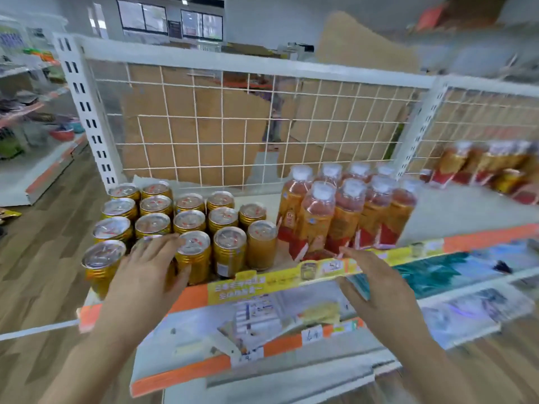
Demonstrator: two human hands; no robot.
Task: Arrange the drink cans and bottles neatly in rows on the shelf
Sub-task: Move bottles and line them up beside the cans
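The white shelf (455, 208) has a wire grid back (221, 126) and an orange and yellow price strip (262, 282) along its front edge. On its left part gold cans (189, 220) stand upright in close rows. Just beside them on the right, white-capped bottles (347, 211) stand clustered. The neighbouring section holds more bottles (481, 164), blurred.

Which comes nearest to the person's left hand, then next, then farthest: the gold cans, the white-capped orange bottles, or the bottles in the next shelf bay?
1. Gold cans: left side of the shelf; the left hand touches a front one.
2. White-capped orange bottles: middle, right of the cans.
3. Bottles in the next shelf bay: far right, blurred.
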